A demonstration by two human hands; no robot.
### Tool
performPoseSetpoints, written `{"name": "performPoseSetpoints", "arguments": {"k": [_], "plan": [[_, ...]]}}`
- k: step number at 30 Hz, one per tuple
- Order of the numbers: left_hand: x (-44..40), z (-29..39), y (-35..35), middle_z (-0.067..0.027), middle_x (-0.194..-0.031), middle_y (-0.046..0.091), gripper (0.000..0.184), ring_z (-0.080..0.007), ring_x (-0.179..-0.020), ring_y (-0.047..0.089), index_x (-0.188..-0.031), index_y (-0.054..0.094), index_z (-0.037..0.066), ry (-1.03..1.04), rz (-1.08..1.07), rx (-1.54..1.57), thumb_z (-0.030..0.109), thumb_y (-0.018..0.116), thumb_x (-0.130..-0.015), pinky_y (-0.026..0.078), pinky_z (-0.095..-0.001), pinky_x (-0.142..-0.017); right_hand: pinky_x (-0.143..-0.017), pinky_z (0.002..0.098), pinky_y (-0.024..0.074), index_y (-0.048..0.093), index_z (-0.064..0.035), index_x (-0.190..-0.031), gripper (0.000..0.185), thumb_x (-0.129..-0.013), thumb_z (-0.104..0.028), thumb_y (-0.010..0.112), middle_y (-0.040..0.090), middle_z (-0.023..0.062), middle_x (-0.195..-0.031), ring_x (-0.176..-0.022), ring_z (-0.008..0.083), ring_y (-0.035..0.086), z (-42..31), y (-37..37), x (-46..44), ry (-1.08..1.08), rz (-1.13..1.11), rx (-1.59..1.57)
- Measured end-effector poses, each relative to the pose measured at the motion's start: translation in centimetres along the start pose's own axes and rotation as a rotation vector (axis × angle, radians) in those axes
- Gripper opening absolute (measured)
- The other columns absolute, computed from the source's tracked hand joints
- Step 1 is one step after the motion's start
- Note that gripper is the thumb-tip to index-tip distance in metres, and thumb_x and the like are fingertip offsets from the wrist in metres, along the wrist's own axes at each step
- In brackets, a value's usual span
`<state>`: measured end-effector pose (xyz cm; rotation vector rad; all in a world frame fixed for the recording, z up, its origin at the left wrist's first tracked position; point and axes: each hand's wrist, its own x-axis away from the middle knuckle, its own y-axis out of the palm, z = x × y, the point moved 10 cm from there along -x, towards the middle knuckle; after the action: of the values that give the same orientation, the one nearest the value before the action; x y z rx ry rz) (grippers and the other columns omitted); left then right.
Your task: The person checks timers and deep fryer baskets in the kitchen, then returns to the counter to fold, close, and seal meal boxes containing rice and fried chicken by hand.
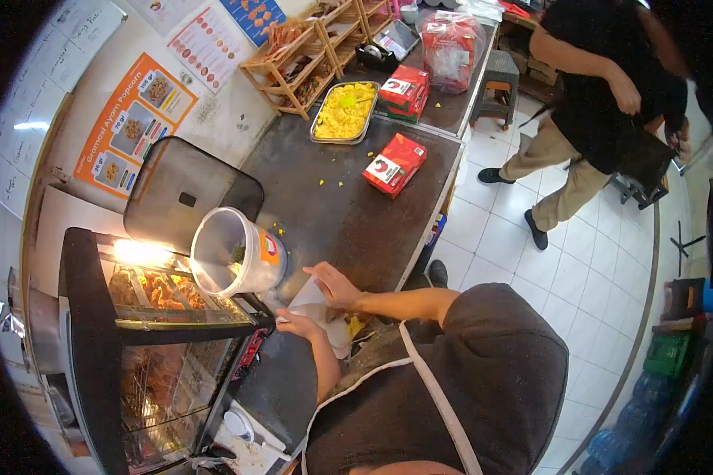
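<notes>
A pale sheet of paper (312, 299), its exact form partly hidden by my hands, is in front of my body at the counter's edge. My left hand (299, 324) is closed on its near left side. Over its upper right side lies my right hand (337, 288), fingers bent and gripping the paper. Just beyond my hands stands a clear plastic bucket (259, 265) with an orange label and some food inside. To the left, a heated display case (95, 317) holds fried food (160, 290) under a lamp.
A metal tray of yellow rice (344, 112) sits farther back, beside red boxes (395, 165) on the dark counter (309, 214). Wooden racks (297, 75) line the wall. A dark lid (190, 186) leans behind the bucket. Another person (602, 87) stands at right on the tiled floor.
</notes>
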<state>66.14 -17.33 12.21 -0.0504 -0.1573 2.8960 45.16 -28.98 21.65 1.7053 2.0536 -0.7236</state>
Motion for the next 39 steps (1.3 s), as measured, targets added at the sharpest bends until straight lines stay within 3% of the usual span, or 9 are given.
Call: {"name": "performPoseSetpoints", "arguments": {"k": [13, 18, 20, 23, 28, 30, 34, 37, 39], "plan": [[-3.4, -0.8, 0.0, -0.0064, -0.096, 0.054, 0.017, -0.0165, -0.086, 0.050, -0.105, 0.053, -0.002, 0.266, -0.253, 0.132, 0.011, 0.055, -0.095, 0.043, -0.0297, -0.078, -0.080, 0.0334, 0.0509, 0.066, -0.0030, -0.096, 0.026, -0.078, 0.011, 0.053, 0.064, 0.0126, -0.102, -0.092, 0.0293, 0.064, 2.2, 1.0, -1.2, -0.055, -0.066, -0.106], [-2.7, 0.5, 0.6, -0.0055, -0.096, 0.059, 0.014, -0.0141, -0.085, 0.055, -0.103, 0.058, -0.001, 0.059, -0.481, 0.272, 0.009, 0.058, -0.093, 0.047, -0.0286, -0.078, -0.079, 0.0386, 0.0506, 0.070, -0.0029, -0.088, 0.017, -0.086, -0.016, 0.060, 0.066, 0.0136, -0.098, -0.090, 0.0306, 0.064, 0.6, 1.8, -3.2, 0.039, -0.259, -0.049], [-1.8, 0.9, 1.7, -0.0052, -0.096, 0.062, 0.014, -0.0134, -0.085, 0.058, -0.102, 0.060, -0.001, -0.124, -0.675, 0.274, 0.010, 0.059, -0.094, 0.049, -0.0299, -0.079, -0.075, 0.0412, 0.0502, 0.071, -0.0023, -0.082, 0.034, -0.085, -0.035, 0.062, 0.069, 0.0146, -0.084, -0.084, 0.0311, 0.065, 3.4, 5.9, -2.6, 0.324, -0.816, 0.241], [-2.4, 0.5, 2.2, -0.0071, -0.097, 0.064, 0.015, -0.0143, -0.088, 0.060, -0.103, 0.061, -0.001, -0.131, -0.883, 0.244, 0.010, 0.060, -0.093, 0.050, -0.0298, -0.081, -0.071, 0.0428, 0.0502, 0.071, -0.0032, -0.079, 0.039, -0.082, -0.041, 0.064, 0.069, 0.0150, -0.075, -0.078, 0.0319, 0.066, 4.2, 9.5, -2.6, 0.174, -1.247, 0.275], [-2.4, 1.8, 2.7, -0.0066, -0.096, 0.067, 0.022, -0.0123, -0.086, 0.060, -0.108, 0.063, -0.004, 0.049, -1.044, 0.104, 0.007, 0.066, -0.089, 0.048, -0.0267, -0.079, -0.069, 0.0434, 0.0503, 0.072, -0.0072, -0.084, 0.030, -0.076, -0.035, 0.067, 0.070, 0.0142, -0.081, -0.079, 0.0341, 0.066, 3.3, 12.5, -0.2, 0.009, -1.490, 0.262], [-3.0, 2.2, 2.9, -0.0057, -0.095, 0.067, 0.023, -0.0109, -0.085, 0.059, -0.107, 0.063, -0.005, 0.226, -0.978, 0.031, 0.005, 0.067, -0.087, 0.047, -0.0251, -0.077, -0.068, 0.0438, 0.0504, 0.072, -0.0079, -0.085, 0.027, -0.073, -0.031, 0.067, 0.069, 0.0154, -0.081, -0.078, 0.0348, 0.066, 3.8, 11.8, -1.8, 0.006, -1.218, 0.482], [-1.6, 4.3, 1.9, -0.0079, -0.093, 0.066, 0.019, -0.0131, -0.087, 0.060, -0.102, 0.065, -0.005, 0.269, -0.878, -0.067, 0.003, 0.068, -0.086, 0.047, -0.0258, -0.078, -0.066, 0.0451, 0.0502, 0.072, -0.0080, -0.084, 0.023, -0.071, -0.026, 0.066, 0.069, 0.0155, -0.080, -0.075, 0.0346, 0.065, 3.7, 10.4, -2.2, -0.044, -1.114, 0.420], [-0.1, 6.1, -0.6, -0.0106, -0.094, 0.067, 0.014, -0.0160, -0.090, 0.061, -0.100, 0.065, -0.005, 0.134, -0.850, 0.244, 0.002, 0.062, -0.089, 0.048, -0.0286, -0.082, -0.064, 0.0442, 0.0500, 0.072, -0.0078, -0.083, 0.019, -0.070, -0.018, 0.064, 0.068, 0.0131, -0.074, -0.072, 0.0325, 0.064, 4.9, 7.5, -1.5, 0.329, -1.379, 0.009], [0.4, 4.3, -2.9, -0.0157, -0.109, 0.065, 0.019, -0.0245, -0.099, 0.062, -0.105, 0.065, -0.004, 0.365, -0.989, -0.115, 0.003, 0.053, -0.094, 0.047, -0.0356, -0.091, -0.064, 0.0424, 0.0504, 0.073, -0.0107, -0.096, 0.028, -0.069, -0.013, 0.064, 0.069, 0.0126, -0.080, -0.073, 0.0323, 0.065, 5.0, 4.5, -1.5, 0.058, -1.361, 0.290]]}}
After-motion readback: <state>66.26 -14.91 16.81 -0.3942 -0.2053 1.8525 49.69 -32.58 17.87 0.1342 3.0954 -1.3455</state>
